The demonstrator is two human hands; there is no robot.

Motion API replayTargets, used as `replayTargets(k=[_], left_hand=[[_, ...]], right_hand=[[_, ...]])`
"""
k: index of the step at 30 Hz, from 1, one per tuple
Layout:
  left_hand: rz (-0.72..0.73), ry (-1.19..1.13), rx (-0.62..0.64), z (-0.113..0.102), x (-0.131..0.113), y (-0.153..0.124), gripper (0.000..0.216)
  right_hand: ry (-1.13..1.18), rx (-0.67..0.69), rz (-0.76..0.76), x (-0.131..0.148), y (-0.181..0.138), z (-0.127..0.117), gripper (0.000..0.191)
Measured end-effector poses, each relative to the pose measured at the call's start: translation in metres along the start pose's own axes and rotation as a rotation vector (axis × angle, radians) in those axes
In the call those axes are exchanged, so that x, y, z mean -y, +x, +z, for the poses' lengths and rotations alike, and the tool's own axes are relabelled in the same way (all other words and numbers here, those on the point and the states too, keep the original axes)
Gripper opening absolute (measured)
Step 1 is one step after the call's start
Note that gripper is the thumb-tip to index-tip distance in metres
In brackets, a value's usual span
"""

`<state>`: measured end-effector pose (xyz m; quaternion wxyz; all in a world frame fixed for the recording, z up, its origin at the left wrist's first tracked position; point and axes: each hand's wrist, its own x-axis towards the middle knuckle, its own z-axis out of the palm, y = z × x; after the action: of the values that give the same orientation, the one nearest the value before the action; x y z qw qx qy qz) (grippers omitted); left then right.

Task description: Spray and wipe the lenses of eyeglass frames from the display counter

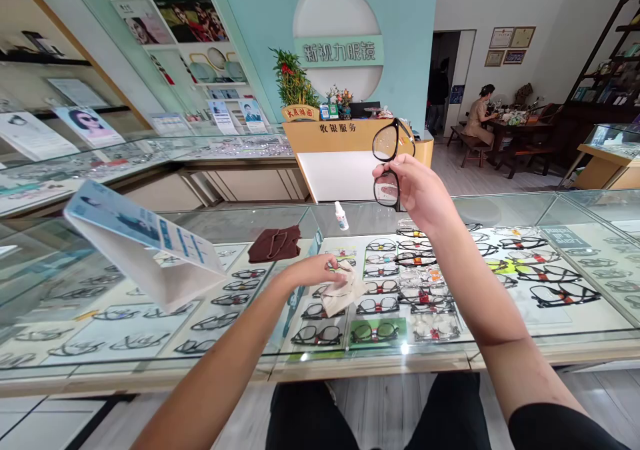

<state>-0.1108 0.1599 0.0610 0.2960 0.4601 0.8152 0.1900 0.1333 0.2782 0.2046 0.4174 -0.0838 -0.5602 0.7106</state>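
Note:
Raised above the glass counter, my right hand (415,187) pinches a pair of black-framed eyeglasses (387,142) near the bridge. The glasses are turned on end, one lens above the other, with a temple folded out behind. Lower and to the left, my left hand (320,271) grips a pale cream cleaning cloth (345,293), which hangs from the fingers over the counter top. A small white spray bottle (341,217) stands upright on the glass beyond both hands. Left of it lies a dark brown folded cloth or pouch (275,244).
The glass display counter (450,357) holds rows of spectacles below its top. A tent-shaped sign card (145,237) stands on the left. Behind are a wooden cash desk (297,137) with a plant (293,83), and a seated person (481,117) at a table on the right.

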Motion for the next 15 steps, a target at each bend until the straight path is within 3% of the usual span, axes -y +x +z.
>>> replayTargets(k=[5,10,15], left_hand=[[0.032,0.088,-0.009,0.015,-0.006,-0.022,0.044],[0.062,-0.037,-0.027,0.02,-0.011,-0.017,0.023],[0.076,-0.285,-0.013,0.019,-0.015,-0.014,0.028]], right_hand=[[-0.014,-0.002,-0.022,0.003,-0.002,0.003,0.032],[-0.023,-0.005,-0.019,0.003,-0.001,0.003,0.032],[-0.006,0.011,-0.026,0.003,-0.001,0.002,0.03]])
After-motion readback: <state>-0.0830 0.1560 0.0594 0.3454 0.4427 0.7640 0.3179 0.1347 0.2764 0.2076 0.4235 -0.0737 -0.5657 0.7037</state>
